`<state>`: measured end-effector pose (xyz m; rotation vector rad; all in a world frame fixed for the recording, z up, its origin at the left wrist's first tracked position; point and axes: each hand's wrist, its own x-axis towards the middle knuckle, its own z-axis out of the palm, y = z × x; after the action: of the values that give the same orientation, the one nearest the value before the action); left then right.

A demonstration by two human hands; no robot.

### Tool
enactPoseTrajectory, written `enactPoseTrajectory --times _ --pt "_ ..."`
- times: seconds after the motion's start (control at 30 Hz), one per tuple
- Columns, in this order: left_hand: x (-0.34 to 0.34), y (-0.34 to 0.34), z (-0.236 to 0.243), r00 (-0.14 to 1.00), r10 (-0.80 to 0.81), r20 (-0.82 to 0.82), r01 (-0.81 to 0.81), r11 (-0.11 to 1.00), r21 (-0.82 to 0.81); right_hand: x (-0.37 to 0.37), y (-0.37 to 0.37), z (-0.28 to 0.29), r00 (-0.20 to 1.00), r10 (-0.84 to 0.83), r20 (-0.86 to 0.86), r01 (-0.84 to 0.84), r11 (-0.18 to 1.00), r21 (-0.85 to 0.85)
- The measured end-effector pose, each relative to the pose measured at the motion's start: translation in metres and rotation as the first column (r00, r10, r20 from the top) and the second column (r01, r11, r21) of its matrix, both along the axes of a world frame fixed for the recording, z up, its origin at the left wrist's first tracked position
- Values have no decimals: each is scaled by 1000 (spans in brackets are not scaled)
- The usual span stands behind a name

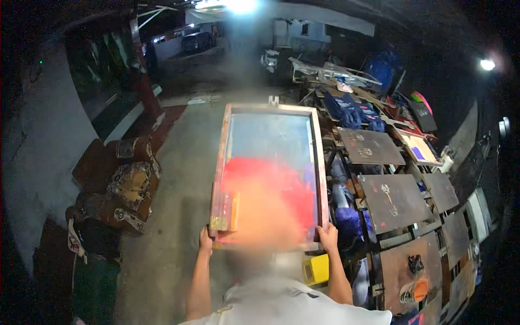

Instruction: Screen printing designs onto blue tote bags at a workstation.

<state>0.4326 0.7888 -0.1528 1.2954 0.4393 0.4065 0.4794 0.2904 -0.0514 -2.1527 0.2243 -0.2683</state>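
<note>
A wooden-framed printing screen [271,135] is held out in front of me, tilted, with its long sides running away from me. Red ink [244,168] covers the lower half of its mesh; the upper part looks pale blue-grey. My left hand [205,240] is closed around the frame's near left corner, and my right hand [327,237] grips the near right corner. Inside the frame, by the left edge, lies an upright orange strip [235,211] with a wooden-looking edge; its kind is unclear. A blur hides the lower middle of the screen.
Rows of dark flat boards [394,201] on racks stand to the right, with folded dark blue cloth [346,108] farther back. A yellow plastic object [316,270] sits below my right hand. At left is a patterned armchair [130,184]; concrete floor [173,179] runs between.
</note>
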Motion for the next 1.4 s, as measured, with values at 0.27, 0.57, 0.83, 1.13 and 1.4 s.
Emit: enactPoseTrajectory --times 0.27,0.57,0.83,1.13,1.4 --pt "78 3 -4 989 -146 -31 144 988 -58 48 -12 6 998 -61 27 60 998 31" --pt "227 -6 17 946 -319 -56 312 944 -110 100 -6 25 969 -236 67 236 972 4" --pt "351 -20 64 881 -457 -125 446 889 -108 157 22 35 910 -414 -1 414 909 -52" --pt "499 -18 21 718 -688 -103 683 725 -84 202 66 11 803 -596 -19 595 803 -35" --pt "576 -8 -18 600 -799 30 800 600 -10 206 116 -50 695 -718 42 718 688 -106"
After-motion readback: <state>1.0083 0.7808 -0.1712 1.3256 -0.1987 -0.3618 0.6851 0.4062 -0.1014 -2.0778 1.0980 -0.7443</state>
